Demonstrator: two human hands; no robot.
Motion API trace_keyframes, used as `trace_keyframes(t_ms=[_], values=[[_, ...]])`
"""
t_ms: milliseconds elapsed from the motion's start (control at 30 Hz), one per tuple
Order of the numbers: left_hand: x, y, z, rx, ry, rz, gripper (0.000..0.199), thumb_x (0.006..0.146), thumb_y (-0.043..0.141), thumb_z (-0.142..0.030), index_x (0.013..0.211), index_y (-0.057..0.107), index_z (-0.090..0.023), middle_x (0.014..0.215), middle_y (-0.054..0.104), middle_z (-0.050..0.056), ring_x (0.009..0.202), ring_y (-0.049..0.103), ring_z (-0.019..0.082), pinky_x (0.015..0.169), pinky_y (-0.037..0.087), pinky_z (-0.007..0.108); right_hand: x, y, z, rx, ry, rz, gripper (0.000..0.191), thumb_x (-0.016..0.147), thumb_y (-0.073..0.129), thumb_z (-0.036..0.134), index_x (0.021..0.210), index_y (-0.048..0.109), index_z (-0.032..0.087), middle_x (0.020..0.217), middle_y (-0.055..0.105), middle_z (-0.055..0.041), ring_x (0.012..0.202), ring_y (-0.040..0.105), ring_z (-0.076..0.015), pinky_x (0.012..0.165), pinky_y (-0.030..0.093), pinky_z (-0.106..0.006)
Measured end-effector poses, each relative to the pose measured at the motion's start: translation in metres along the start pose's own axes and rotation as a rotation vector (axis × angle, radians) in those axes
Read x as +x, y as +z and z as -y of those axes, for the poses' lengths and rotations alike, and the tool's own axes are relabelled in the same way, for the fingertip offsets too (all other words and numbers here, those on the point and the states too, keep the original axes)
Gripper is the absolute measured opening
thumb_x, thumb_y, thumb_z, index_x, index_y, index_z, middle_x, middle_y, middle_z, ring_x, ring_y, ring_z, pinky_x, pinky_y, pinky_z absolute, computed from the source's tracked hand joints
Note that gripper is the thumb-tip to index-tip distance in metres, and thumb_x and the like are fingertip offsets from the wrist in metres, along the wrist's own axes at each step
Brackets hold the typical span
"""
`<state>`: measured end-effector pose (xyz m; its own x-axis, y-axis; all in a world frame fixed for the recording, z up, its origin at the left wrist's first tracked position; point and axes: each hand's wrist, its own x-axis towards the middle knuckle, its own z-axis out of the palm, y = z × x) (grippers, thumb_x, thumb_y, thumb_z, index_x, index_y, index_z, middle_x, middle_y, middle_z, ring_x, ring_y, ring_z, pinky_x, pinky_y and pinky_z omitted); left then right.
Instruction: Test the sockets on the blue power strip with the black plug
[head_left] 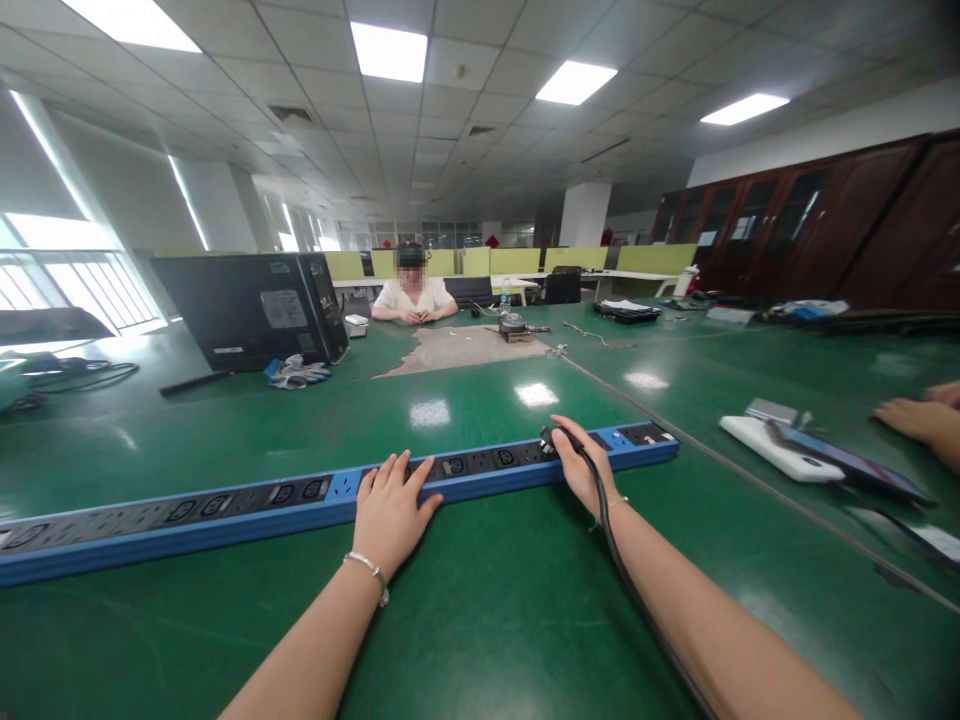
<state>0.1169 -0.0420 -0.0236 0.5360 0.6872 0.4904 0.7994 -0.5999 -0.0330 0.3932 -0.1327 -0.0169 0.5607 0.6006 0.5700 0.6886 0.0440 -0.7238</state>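
Note:
A long blue power strip [480, 487] with black socket panels lies across the green table, running from the left edge to right of centre. My left hand [390, 512] rests on its middle, fingers spread over the top face and thumb by the front side. In my right hand [583, 475] is a black power plug [548, 441], held at the sockets toward the strip's right end. Whether its pins are inside a socket cannot be made out. The plug's black cable [619, 570] passes from that hand down along my right forearm.
To the right lie a white power bank-like case [776, 450] and a phone [851, 462], near another person's hand [919, 415]. A black computer tower [255, 310] and gloves [296, 371] are at the left. Across the table sits a person [414, 295].

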Motion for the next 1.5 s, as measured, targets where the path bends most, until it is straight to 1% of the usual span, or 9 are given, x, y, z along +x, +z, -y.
trace_keyframes(t_ms=[100, 233, 500, 700, 967, 1100, 1233, 1433, 1500], values=[[0.0, 0.0, 0.0, -0.002, -0.002, -0.003, 0.048, 0.081, 0.05, -0.045, 0.126, 0.049, -0.031, 0.133, 0.048, 0.01, 0.125, 0.041, 0.027, 0.101, 0.028, 0.044, 0.0, 0.007, 0.003, -0.076, -0.026, 0.058, 0.037, 0.082, 0.043, 0.05, 0.101, 0.065, 0.026, 0.105, 0.067, -0.0035, 0.1, 0.059, -0.0222, 0.099, 0.035, -0.044], [0.0, -0.001, -0.002, -0.006, -0.011, 0.006, 0.048, 0.08, 0.05, -0.045, 0.126, 0.049, -0.031, 0.133, 0.048, 0.01, 0.125, 0.04, 0.026, 0.101, 0.028, 0.043, 0.0, 0.009, 0.005, -0.143, -0.031, 0.087, 0.037, 0.083, 0.041, 0.049, 0.101, 0.065, 0.027, 0.1, 0.068, -0.0022, 0.096, 0.06, -0.021, 0.101, 0.032, -0.044], [0.001, -0.001, -0.002, -0.032, -0.027, 0.014, 0.047, 0.08, 0.051, -0.045, 0.126, 0.049, -0.032, 0.134, 0.047, 0.009, 0.126, 0.039, 0.027, 0.102, 0.027, 0.044, -0.003, 0.022, 0.021, -0.31, -0.007, 0.079, 0.033, 0.082, 0.043, 0.044, 0.098, 0.066, 0.027, 0.082, 0.07, -0.0024, 0.085, 0.062, -0.021, 0.086, 0.044, -0.036], [0.001, -0.003, -0.002, -0.066, -0.04, 0.024, 0.048, 0.079, 0.052, -0.044, 0.126, 0.049, -0.032, 0.135, 0.047, 0.008, 0.126, 0.039, 0.027, 0.103, 0.027, 0.044, -0.013, 0.031, 0.022, -0.426, -0.175, 0.037, 0.035, 0.085, 0.04, 0.039, 0.103, 0.064, 0.022, 0.097, 0.069, -0.0076, 0.094, 0.061, -0.0215, 0.092, 0.04, -0.037], [0.0, -0.001, -0.002, -0.038, -0.024, 0.016, 0.048, 0.08, 0.05, -0.046, 0.126, 0.048, -0.031, 0.135, 0.047, 0.009, 0.126, 0.039, 0.027, 0.102, 0.027, 0.044, -0.027, 0.042, 0.009, -0.527, -0.148, -0.063, 0.039, 0.086, 0.04, 0.041, 0.111, 0.061, 0.02, 0.119, 0.06, -0.0092, 0.122, 0.043, -0.0269, 0.099, 0.031, -0.046], [0.0, 0.0, -0.002, -0.054, -0.023, 0.005, 0.051, 0.081, 0.049, -0.044, 0.128, 0.045, -0.028, 0.135, 0.047, 0.01, 0.126, 0.039, 0.027, 0.102, 0.026, 0.045, -0.029, 0.039, 0.01, -0.523, -0.153, -0.049, 0.04, 0.086, 0.04, 0.042, 0.115, 0.058, 0.022, 0.125, 0.056, -0.0057, 0.124, 0.04, -0.0277, 0.099, 0.029, -0.048], [0.0, 0.001, -0.002, -0.104, -0.051, -0.017, 0.056, 0.079, 0.052, -0.042, 0.129, 0.042, -0.018, 0.132, 0.049, 0.012, 0.126, 0.039, 0.027, 0.103, 0.027, 0.043, -0.028, 0.042, 0.009, -0.473, -0.125, -0.068, 0.04, 0.086, 0.038, 0.044, 0.111, 0.061, 0.021, 0.115, 0.063, -0.0078, 0.118, 0.048, -0.0251, 0.1, 0.026, -0.047], [0.004, -0.001, 0.001, -0.169, -0.102, -0.025, 0.062, 0.074, 0.059, -0.042, 0.125, 0.042, -0.011, 0.123, 0.057, 0.016, 0.121, 0.045, 0.025, 0.101, 0.03, 0.039, -0.024, 0.042, 0.013, -0.224, -0.094, -0.11, 0.043, 0.084, 0.036, 0.051, 0.098, 0.064, 0.022, 0.101, 0.069, -0.0063, 0.096, 0.061, -0.0219, 0.103, 0.018, -0.051], [0.005, -0.002, 0.001, -0.183, -0.116, -0.021, 0.061, 0.072, 0.061, -0.042, 0.124, 0.043, -0.013, 0.121, 0.058, 0.015, 0.12, 0.046, 0.025, 0.1, 0.031, 0.039, -0.021, 0.037, 0.018, -0.124, -0.031, -0.165, 0.044, 0.084, 0.037, 0.052, 0.099, 0.065, 0.021, 0.099, 0.069, -0.0067, 0.095, 0.061, -0.0222, 0.102, 0.022, -0.049]])
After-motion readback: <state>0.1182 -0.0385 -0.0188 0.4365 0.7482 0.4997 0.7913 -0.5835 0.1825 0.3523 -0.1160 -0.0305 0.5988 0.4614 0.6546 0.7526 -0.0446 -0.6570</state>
